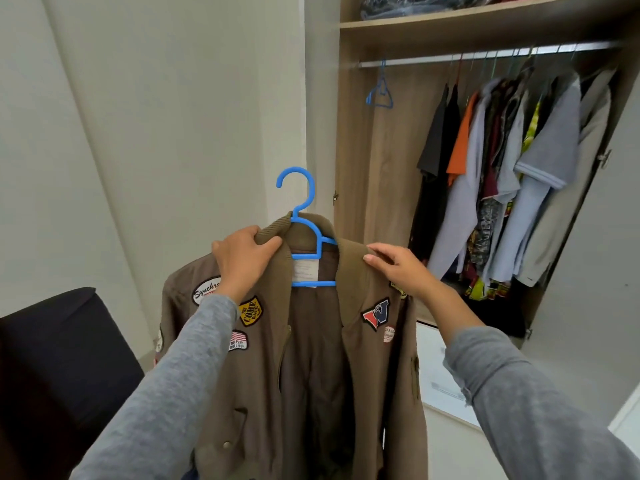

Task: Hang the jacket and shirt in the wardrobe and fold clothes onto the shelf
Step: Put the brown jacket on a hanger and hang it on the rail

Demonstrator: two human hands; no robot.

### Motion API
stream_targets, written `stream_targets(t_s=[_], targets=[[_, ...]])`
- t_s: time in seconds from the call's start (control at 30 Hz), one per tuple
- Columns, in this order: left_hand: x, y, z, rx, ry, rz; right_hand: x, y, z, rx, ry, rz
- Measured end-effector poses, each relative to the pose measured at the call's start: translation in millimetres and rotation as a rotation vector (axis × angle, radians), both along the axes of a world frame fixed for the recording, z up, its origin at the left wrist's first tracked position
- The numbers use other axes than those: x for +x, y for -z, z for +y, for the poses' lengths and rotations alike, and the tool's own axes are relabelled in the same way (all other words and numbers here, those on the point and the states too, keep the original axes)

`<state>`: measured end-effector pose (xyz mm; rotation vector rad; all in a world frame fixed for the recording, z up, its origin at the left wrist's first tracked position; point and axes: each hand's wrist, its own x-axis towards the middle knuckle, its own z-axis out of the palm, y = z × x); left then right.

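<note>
The jacket (311, 375) sits on the blue hanger (313, 283), held up before the open wardrobe (346, 150); left hand (242, 258) and right hand (398, 268) each grip its collar (hanging step, not yet done). Next, probably: hook onto the rail (485, 57).

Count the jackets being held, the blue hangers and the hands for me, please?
Jacket: 1
Blue hangers: 2 (loaded hanger inside it, empty hanger on the rail)
Hands: 2 (left hand, right hand, both gripping its collar)
Total: 5
</note>
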<state>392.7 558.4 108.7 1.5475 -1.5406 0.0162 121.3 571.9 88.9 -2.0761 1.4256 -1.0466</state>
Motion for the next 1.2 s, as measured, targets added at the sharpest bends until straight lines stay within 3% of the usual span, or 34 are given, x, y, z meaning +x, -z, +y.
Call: stream_targets(t_s=[0.13,0.4,0.53,0.63,0.73,0.97,1.13,1.2], targets=[[-8,2,1,0.026,0.009,0.034,5,-5,-2,-0.112,0.079,0.121],[-13,3,6,0.057,0.066,0.073,21,-22,3,-0.152,0.125,0.273],[-8,7,4,0.117,0.192,0.081,18,-22,4,-0.129,0.155,0.186],[3,7,4,0.157,0.439,0.233,17,-21,7,-0.195,0.266,0.127],[16,10,6,0.147,0.541,0.323,17,-18,11,-0.242,0.374,0.090],[26,28,-6,0.101,0.531,0.225,18,-13,13,-0.242,0.412,0.122],[4,45,-20,0.056,0.247,0.077,6,-10,12,-0.221,0.681,0.132],[-19,52,-11,0.089,0.269,0.084,2,-12,14,-0.165,0.800,0.127]])
